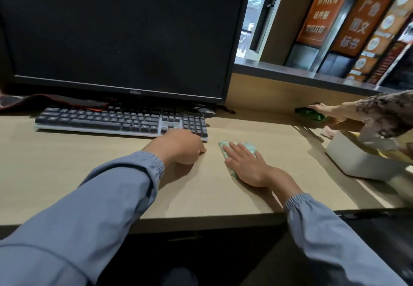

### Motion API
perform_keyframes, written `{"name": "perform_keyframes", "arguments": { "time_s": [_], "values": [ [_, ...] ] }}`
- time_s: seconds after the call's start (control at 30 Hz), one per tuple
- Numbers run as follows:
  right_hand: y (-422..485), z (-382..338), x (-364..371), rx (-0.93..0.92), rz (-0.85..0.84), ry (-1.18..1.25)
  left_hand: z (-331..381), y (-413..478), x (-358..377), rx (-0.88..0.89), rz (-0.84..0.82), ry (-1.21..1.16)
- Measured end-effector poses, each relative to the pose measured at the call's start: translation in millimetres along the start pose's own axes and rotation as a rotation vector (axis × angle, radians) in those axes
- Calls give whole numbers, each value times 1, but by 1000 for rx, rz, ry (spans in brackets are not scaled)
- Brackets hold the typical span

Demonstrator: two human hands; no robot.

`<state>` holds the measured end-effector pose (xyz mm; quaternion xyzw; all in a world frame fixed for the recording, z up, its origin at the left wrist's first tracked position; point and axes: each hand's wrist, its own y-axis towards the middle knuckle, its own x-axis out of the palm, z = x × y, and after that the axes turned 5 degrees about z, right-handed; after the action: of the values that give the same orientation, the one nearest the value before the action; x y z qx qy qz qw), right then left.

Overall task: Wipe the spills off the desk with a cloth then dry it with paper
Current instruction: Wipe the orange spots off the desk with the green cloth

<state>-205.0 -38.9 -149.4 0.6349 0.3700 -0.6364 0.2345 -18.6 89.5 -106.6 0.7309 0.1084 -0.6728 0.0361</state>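
My right hand (244, 162) lies flat, fingers straight, pressing a folded pale green cloth (248, 146) onto the light wooden desk (89, 162), just right of the keyboard's near corner. My left hand (181, 146) rests on the desk beside the keyboard (120, 121) with its fingers curled under, holding nothing that I can see. No spill shows clearly on the desk surface.
A black Dell monitor (120, 35) stands behind the keyboard. At the far right another person's hand (324, 110) touches a dark green object (309, 113). A white box (362, 162) sits at the desk's right side. A raised counter ledge (290, 71) runs behind.
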Motion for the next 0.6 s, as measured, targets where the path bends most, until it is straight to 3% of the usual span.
{"name": "perform_keyframes", "arguments": {
  "time_s": [0.1, 0.2, 0.6],
  "values": [
    [-40, -8, 12, 8, 7, 10, -2, -6, 6, -71, 112, -150],
    [-67, -16, 20, 1, 2, 5, -8, -18, 9, -78, 123, -256],
    [-37, -28, 14, -21, -9, 44, -37, -24, 15, -156, 82, -165]
  ]
}}
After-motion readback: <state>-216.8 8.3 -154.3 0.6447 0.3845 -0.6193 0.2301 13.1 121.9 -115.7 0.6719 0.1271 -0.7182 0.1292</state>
